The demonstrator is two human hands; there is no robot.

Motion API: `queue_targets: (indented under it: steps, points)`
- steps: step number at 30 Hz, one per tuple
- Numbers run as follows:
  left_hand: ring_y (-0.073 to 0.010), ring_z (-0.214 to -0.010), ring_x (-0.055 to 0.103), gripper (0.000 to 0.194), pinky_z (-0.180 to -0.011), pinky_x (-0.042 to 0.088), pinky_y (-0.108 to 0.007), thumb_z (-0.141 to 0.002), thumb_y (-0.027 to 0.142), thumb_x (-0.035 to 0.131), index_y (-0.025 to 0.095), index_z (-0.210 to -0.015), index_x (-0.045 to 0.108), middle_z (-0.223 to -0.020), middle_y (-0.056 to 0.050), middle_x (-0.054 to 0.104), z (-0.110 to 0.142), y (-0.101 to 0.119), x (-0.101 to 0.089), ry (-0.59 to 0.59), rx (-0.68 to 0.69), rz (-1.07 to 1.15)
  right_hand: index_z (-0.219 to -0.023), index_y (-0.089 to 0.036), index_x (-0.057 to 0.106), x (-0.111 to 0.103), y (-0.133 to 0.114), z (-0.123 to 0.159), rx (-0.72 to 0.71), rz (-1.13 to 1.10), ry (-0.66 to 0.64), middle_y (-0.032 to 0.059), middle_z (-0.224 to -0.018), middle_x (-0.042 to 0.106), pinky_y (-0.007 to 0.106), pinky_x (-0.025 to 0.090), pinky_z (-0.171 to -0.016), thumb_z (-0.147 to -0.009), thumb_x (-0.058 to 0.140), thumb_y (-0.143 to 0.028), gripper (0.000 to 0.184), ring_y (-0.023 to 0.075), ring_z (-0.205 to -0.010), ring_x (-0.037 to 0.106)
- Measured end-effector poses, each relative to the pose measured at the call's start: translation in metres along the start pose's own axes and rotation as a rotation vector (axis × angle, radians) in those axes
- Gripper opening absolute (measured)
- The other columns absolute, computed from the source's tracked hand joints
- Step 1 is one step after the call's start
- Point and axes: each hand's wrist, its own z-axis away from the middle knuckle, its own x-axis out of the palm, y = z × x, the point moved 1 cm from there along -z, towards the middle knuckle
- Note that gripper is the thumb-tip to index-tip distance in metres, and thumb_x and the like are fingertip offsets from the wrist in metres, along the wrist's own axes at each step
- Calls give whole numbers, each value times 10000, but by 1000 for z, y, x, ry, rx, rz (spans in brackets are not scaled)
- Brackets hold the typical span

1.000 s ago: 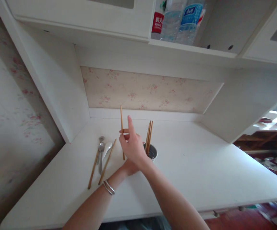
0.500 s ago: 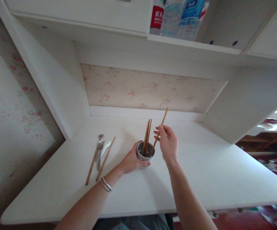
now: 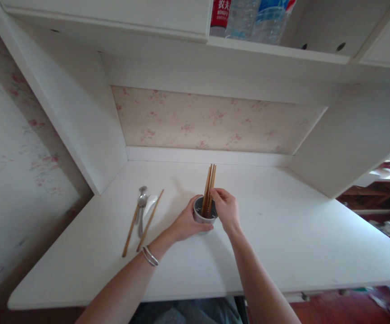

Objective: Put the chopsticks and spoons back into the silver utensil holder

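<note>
Wooden chopsticks (image 3: 209, 183) stand slightly tilted together in a pale, dark-lined cup (image 3: 203, 220) on the desk (image 3: 282, 238). The left hand (image 3: 185, 225) wraps around the cup's side, while the right hand (image 3: 227, 209) pinches at the chopsticks above the rim.

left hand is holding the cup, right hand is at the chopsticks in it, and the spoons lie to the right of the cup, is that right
No: the spoons lie to the left of the cup, as the head view shows. The left hand is holding it, the right hand at the chopsticks inside.
</note>
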Motion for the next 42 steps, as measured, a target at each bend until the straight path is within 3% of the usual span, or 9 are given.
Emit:
queue_targets:
  steps: [5, 8, 12, 17, 21, 26, 31, 36, 42]
  points:
    - [-278, -1261, 463, 907, -1085, 323, -436, -563, 208, 850, 213, -1325, 360, -1344, -129, 497, 1, 2, 0, 9, -2, -20, -853, -161, 723, 2, 2, 0, 19, -22, -25, 64, -783, 727, 287, 474, -655, -793, 530, -546, 435, 205, -732, 658]
    - [-280, -1265, 460, 904, -1085, 324, -439, -562, 196, 847, 217, -1325, 363, -1353, -132, 492, 1, 1, 0, 7, -1, -8, -1021, -158, 684, 1, 6, 3, 39, -117, -55, 85, -925, 721, 314, 503, -717, -794, 555, -531, 456, 216, -816, 667]
    - [-281, -1256, 470, 878, -1072, 339, -438, -562, 182, 844, 219, -1307, 380, -1343, -132, 503, 0, 5, 3, 13, 4, 15, -1291, -223, 493, -8, 20, 22, 39, -284, -95, 110, -1242, 600, 378, 514, -863, -807, 596, -469, 553, 233, -1065, 611]
    - [-255, -1119, 566, 820, -979, 430, -410, -586, 200, 832, 197, -1274, 387, -1246, -128, 559, 1, 10, 8, -23, 13, 9, -1427, -317, 262, -10, 38, 58, 46, -412, -275, 95, -1467, 385, 456, 426, -1029, -753, 709, -356, 810, 247, -1293, 451]
    - [-261, -1107, 559, 862, -985, 426, -412, -537, 222, 852, 181, -1271, 402, -1225, -126, 554, 3, 13, 9, 63, 32, -92, -1407, -269, 286, 0, 39, 69, 71, -487, -353, 117, -1386, 492, 465, 433, -1023, -771, 704, -329, 763, 251, -1222, 530]
    - [-290, -1190, 487, 823, -1049, 364, -438, -548, 243, 828, 166, -1280, 458, -1257, -136, 529, 7, 24, 4, -11, 67, -365, -1319, -224, 415, 2, 38, 69, 16, -413, -281, 116, -1314, 556, 468, 411, -1038, -738, 740, -323, 673, 262, -1183, 555]
    - [-267, -1236, 450, 814, -1070, 351, -396, -560, 317, 824, 242, -1299, 491, -1300, -96, 523, 23, 42, -19, -97, 15, -782, -1313, -224, 398, 1, 43, 71, 27, -366, -245, 113, -1283, 575, 462, 454, -988, -706, 764, -334, 718, 268, -1139, 581]
    - [-246, -1042, 601, 398, -936, 454, -368, -795, 383, 634, 202, -1148, 601, -1124, -91, 642, 44, 60, -59, 79, -210, -1321, -1319, -248, 396, 2, 46, 71, 60, -351, -238, 102, -1263, 591, 469, 475, -965, -686, 763, -364, 741, 274, -1099, 608]
    - [-316, -882, 665, 303, -733, 514, -421, -899, 320, 452, 126, -1000, 660, -992, -182, 667, 45, 51, -87, 193, -594, -1733, -1346, -246, 379, 3, 50, 72, 74, -324, -219, 111, -1240, 603, 459, 518, -894, -660, 778, -369, 803, 275, -1049, 634]
